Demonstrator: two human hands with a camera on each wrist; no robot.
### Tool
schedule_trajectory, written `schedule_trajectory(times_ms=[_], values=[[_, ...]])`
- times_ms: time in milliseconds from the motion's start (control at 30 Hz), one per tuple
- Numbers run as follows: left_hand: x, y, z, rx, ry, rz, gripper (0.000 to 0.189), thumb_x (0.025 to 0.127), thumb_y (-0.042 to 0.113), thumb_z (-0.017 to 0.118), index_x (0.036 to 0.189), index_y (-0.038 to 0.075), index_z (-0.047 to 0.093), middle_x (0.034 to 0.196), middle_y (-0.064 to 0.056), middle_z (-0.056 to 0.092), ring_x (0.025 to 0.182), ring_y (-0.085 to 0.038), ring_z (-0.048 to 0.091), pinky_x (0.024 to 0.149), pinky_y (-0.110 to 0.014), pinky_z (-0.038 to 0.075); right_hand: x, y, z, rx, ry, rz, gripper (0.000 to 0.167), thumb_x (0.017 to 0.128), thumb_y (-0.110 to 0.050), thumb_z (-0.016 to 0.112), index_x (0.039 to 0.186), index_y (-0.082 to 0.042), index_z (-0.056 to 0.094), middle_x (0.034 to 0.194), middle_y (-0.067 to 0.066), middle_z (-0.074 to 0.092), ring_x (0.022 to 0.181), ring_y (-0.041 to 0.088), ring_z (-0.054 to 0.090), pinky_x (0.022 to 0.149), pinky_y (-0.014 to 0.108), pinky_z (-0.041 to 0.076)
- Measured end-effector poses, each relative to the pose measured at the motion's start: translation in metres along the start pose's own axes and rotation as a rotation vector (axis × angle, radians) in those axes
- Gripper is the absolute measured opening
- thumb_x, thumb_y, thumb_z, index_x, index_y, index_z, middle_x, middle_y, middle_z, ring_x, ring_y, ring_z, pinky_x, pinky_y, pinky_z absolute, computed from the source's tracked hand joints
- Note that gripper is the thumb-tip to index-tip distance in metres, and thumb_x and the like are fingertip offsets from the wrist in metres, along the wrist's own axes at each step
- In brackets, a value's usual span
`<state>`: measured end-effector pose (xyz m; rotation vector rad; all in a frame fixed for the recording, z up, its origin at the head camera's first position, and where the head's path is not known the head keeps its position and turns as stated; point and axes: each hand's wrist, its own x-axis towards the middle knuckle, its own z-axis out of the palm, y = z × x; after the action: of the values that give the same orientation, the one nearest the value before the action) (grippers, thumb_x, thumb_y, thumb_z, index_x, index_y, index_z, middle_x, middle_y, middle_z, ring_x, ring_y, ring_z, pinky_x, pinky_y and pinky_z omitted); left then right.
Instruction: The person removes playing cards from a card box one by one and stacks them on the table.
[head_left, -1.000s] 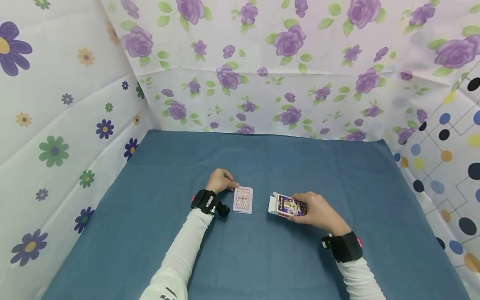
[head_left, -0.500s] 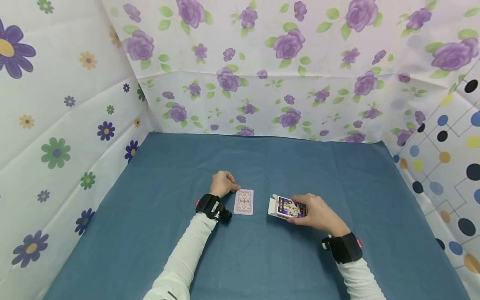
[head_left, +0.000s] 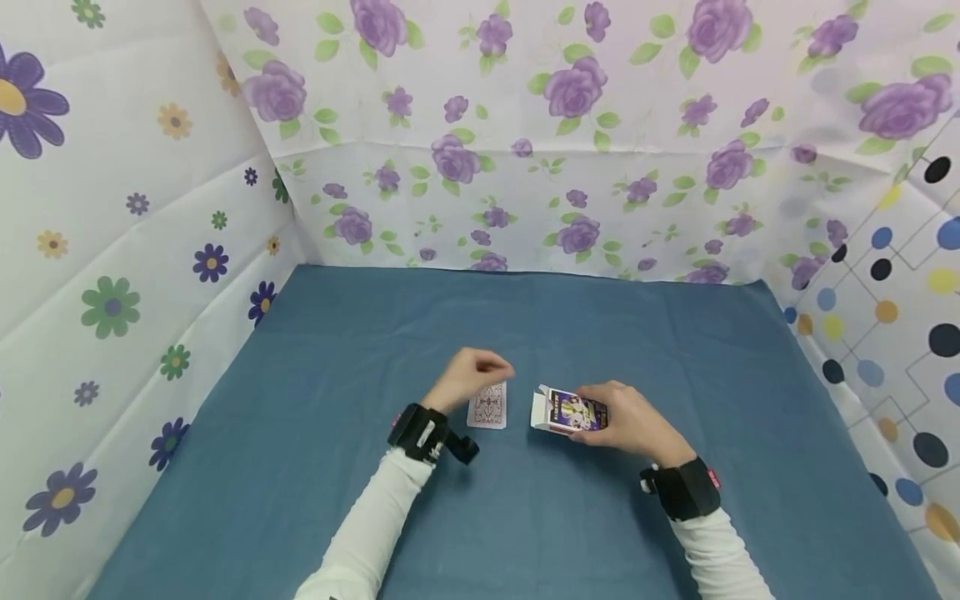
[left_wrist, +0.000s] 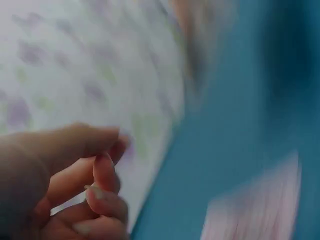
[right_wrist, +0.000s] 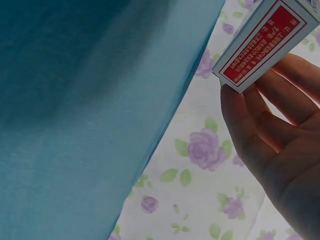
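In the head view, I am holding my 2 hands apart over the counter (head_left: 337,383). My right hand (head_left: 630,421) is clamping the box (head_left: 573,410) at its closed end, and the open flap (head_left: 538,407) is facing left, towards the cards (head_left: 488,409). These are lying back-up in a small stack, and my left hand (head_left: 467,379) is hovering over their far edge. The box is probably weighing very little, its thin board giving under a hard squeeze, so I am judging the narrow sides near the closed end the best hold, leaving the mouth uncrushed. The flap is looking easy to crease.

In the left wrist view, my fingers are bending loosely, gripping nothing that I can see; the cards are blurring below, apart from them. They are likely being light and springy, sliding over 1 another, so pinching both long edges together is seeming surest.

In the right wrist view, my thumb and fingers are closing round the box, its red panel (right_wrist: 265,47) showing. Whether the box is touching the counter, I am not managing to tell.
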<state>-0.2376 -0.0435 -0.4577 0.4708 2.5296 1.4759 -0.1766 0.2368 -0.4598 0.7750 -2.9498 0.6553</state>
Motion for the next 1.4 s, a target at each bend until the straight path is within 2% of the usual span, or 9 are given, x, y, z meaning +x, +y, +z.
schedule_trajectory(times_ms=[67,133,233,400,700,900,1067,1233,1400], values=[[-0.010,0.015,0.009,-0.049,-0.105,0.035,0.017,0.091,0.020,0.067,0.100,0.007,0.076,0.096,-0.011,0.074,0.084,-0.029,0.066,0.070,-0.024,0.049,0.001,-0.002,-0.001,-0.010,0.010,-0.009,0.059,0.077,-0.041,0.081,0.124,-0.009,0.065,0.108,0.006,0.068,0.086,0.012,0.054,0.071,0.029,0.044],[-0.018,0.025,0.019,-0.043,-0.152,0.050,0.017,0.092,0.020,0.066,0.097,0.007,0.077,0.091,-0.013,0.073,0.074,-0.028,0.063,0.064,-0.023,0.045,0.002,-0.004,-0.002,-0.013,0.020,-0.018,0.059,0.076,-0.040,0.081,0.123,-0.009,0.065,0.108,0.006,0.067,0.087,0.012,0.055,0.071,0.029,0.045],[-0.026,0.031,0.032,-0.003,-0.132,0.041,0.019,0.093,0.021,0.065,0.086,0.007,0.076,0.072,-0.013,0.066,0.054,-0.020,0.049,0.053,-0.022,0.034,0.003,-0.009,-0.005,-0.014,0.030,-0.031,0.058,0.076,-0.039,0.081,0.123,-0.009,0.065,0.108,0.005,0.067,0.090,0.013,0.057,0.072,0.029,0.047],[-0.028,0.029,0.042,0.026,-0.105,-0.005,0.027,0.092,0.025,0.067,0.074,0.006,0.072,0.051,0.001,0.041,0.047,-0.008,0.033,0.048,-0.022,0.026,0.002,-0.016,-0.007,-0.018,0.039,-0.047,0.058,0.075,-0.037,0.082,0.123,-0.009,0.065,0.108,0.005,0.067,0.091,0.014,0.057,0.072,0.030,0.048],[-0.026,0.024,0.031,-0.118,-0.223,-0.073,0.022,0.091,0.015,0.067,0.075,-0.001,0.068,0.053,0.005,0.038,0.047,-0.009,0.026,0.050,-0.024,0.023,0.003,-0.024,-0.005,-0.057,0.091,-0.089,0.059,0.073,-0.042,0.082,0.122,-0.014,0.066,0.106,0.003,0.068,0.087,0.010,0.058,0.068,0.026,0.047],[-0.026,0.023,0.026,-0.144,-0.285,-0.117,0.025,0.091,0.014,0.066,0.075,-0.003,0.073,0.050,0.006,0.032,0.046,-0.009,0.022,0.049,-0.024,0.022,0.002,-0.027,-0.002,-0.045,0.091,-0.094,0.058,0.073,-0.043,0.082,0.121,-0.014,0.067,0.105,0.002,0.068,0.086,0.009,0.057,0.069,0.026,0.047],[-0.025,0.018,0.026,-0.171,-0.296,-0.132,0.021,0.090,0.013,0.067,0.082,-0.004,0.075,0.053,0.006,0.035,0.049,-0.010,0.026,0.051,-0.024,0.025,0.002,-0.026,0.001,-0.045,0.077,-0.092,0.057,0.073,-0.042,0.082,0.121,-0.014,0.067,0.104,0.001,0.067,0.085,0.008,0.056,0.068,0.025,0.047],[-0.026,0.009,0.026,-0.240,-0.278,-0.150,0.019,0.087,0.015,0.071,0.086,-0.003,0.076,0.065,0.006,0.053,0.060,-0.011,0.039,0.058,-0.025,0.033,0.001,-0.025,0.003,-0.043,0.062,-0.077,0.058,0.073,-0.041,0.082,0.121,-0.013,0.067,0.106,0.002,0.067,0.085,0.009,0.057,0.069,0.026,0.047],[-0.026,0.004,0.026,-0.307,-0.254,-0.175,0.016,0.085,0.014,0.072,0.087,-0.001,0.075,0.069,0.004,0.058,0.053,-0.010,0.034,0.054,-0.025,0.032,0.003,-0.024,0.002,-0.040,0.054,-0.071,0.060,0.073,-0.042,0.082,0.123,-0.013,0.066,0.108,0.003,0.068,0.089,0.011,0.059,0.072,0.028,0.048]])
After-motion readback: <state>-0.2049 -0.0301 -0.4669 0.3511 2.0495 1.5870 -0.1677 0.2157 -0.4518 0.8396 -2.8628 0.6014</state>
